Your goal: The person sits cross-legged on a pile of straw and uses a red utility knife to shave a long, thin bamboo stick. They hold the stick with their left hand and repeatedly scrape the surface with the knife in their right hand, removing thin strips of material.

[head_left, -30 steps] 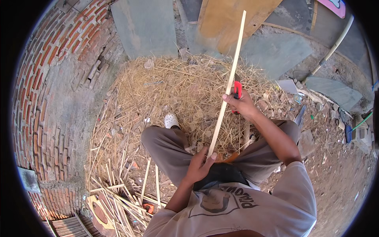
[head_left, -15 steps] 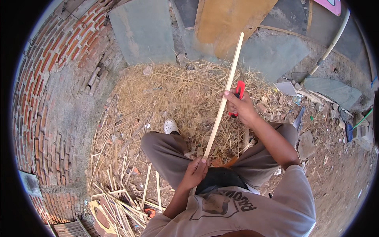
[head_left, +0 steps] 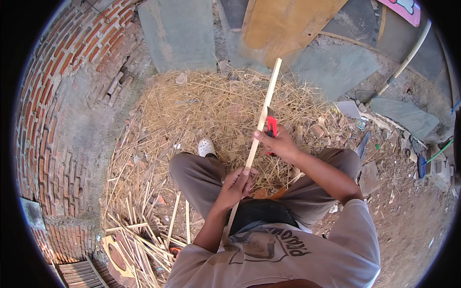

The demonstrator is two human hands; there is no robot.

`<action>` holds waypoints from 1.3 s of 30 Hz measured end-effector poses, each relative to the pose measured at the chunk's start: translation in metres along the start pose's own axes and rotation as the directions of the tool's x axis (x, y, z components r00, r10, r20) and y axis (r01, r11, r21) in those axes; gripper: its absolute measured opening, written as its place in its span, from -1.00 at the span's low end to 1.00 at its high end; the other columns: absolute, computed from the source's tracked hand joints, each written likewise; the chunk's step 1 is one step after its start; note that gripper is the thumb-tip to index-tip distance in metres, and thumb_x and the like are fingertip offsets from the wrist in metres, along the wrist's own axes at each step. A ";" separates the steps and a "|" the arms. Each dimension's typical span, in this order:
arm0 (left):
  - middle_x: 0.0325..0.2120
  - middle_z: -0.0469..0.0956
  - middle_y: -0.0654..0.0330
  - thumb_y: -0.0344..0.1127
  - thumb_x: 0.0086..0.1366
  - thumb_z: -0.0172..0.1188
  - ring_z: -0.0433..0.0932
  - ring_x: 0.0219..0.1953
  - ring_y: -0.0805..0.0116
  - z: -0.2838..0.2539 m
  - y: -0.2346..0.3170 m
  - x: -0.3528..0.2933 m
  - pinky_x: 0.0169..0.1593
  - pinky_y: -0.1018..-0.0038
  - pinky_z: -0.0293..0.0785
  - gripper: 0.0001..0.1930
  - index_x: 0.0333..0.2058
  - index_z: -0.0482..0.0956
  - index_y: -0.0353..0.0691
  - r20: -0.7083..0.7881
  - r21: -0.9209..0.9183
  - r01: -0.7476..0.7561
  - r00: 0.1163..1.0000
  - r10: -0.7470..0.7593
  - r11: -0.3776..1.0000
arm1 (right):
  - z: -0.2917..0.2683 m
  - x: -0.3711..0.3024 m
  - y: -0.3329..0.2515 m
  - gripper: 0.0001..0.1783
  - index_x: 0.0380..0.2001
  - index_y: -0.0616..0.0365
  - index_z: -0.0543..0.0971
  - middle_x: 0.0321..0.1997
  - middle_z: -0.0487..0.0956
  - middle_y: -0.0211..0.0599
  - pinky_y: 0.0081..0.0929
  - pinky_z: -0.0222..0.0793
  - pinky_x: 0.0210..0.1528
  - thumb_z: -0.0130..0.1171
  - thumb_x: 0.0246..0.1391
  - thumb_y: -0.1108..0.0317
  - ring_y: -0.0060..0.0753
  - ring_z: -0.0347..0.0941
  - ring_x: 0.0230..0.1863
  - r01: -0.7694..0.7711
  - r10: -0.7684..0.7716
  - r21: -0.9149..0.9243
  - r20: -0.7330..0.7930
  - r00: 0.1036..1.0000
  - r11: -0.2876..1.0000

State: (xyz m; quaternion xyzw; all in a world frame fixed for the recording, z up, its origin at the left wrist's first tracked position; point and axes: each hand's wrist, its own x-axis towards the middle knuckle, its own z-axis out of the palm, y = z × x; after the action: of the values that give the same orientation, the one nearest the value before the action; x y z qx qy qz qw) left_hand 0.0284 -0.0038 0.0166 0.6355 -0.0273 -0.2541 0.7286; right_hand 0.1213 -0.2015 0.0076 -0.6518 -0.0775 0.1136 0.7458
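Note:
A long pale strip of bamboo or wood (head_left: 272,86) slants up and away from my lap. My left hand (head_left: 235,186) is closed around its lower part, and the near end runs below that hand beside my lap. Higher up, my right hand (head_left: 281,144) is closed on a red utility knife (head_left: 272,126), with its thumb pressed on the strip. The knife's blade lies against the strip's right side, just above that thumb; whether it cuts in, I cannot tell.
Dry shavings (head_left: 211,105) cover the ground before my legs. Several loose strips (head_left: 144,240) lie in a pile at lower left. A brick wall (head_left: 53,144) stands on the left, and grey and brown boards (head_left: 177,38) lean at the back. A blue-headed brush (head_left: 422,165) is at far right.
The strip has slid toward my body, and my left hand now grips it farther from its near end. My right hand and the knife moved nearer and left, bringing the blade against the strip.

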 end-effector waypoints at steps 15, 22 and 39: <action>-0.65 0.19 0.42 -0.28 0.47 -0.11 0.15 -0.58 0.67 0.006 0.016 -0.016 -0.49 0.63 0.13 -0.73 -0.10 0.47 -0.35 -0.136 0.432 -0.128 0.969 0.205 0.893 | -0.030 0.004 -0.024 -0.27 -0.72 0.10 0.46 -0.82 0.39 -0.26 -0.29 0.31 -0.66 0.14 -0.14 -0.45 -0.19 0.40 -0.76 0.159 -0.526 -0.982 0.084 0.846 0.099; -0.66 0.20 0.43 -0.24 0.47 -0.13 0.15 -0.58 0.67 0.009 0.028 -0.035 -0.50 0.64 0.11 -0.73 -0.17 0.47 -0.33 -0.168 0.320 -0.016 0.983 0.073 0.947 | -0.033 0.024 -0.005 -0.21 -0.81 0.03 0.43 -0.88 0.35 -0.34 -0.40 0.26 -0.72 0.08 -0.22 -0.56 -0.30 0.33 -0.84 0.283 -0.665 -0.959 0.224 0.712 -0.020; -0.69 0.20 0.41 -0.19 0.50 -0.21 0.07 -0.70 0.68 0.004 -0.015 -0.099 -0.61 0.67 0.02 -0.69 -0.06 0.42 -0.28 -0.101 -0.010 0.253 0.962 -0.252 0.967 | -0.157 0.075 -0.028 -0.08 -0.52 0.19 0.62 -0.62 0.56 -0.04 -0.11 0.45 -0.36 -0.29 0.07 -0.52 0.01 0.57 -0.46 -0.480 -0.261 -0.773 -0.606 0.751 0.414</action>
State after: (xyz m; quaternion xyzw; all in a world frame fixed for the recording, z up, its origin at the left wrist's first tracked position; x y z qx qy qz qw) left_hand -0.0641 0.0318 0.0313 0.6471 0.0904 -0.3124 0.6896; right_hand 0.2363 -0.3343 0.0113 -0.9446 0.1839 -0.1261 0.2406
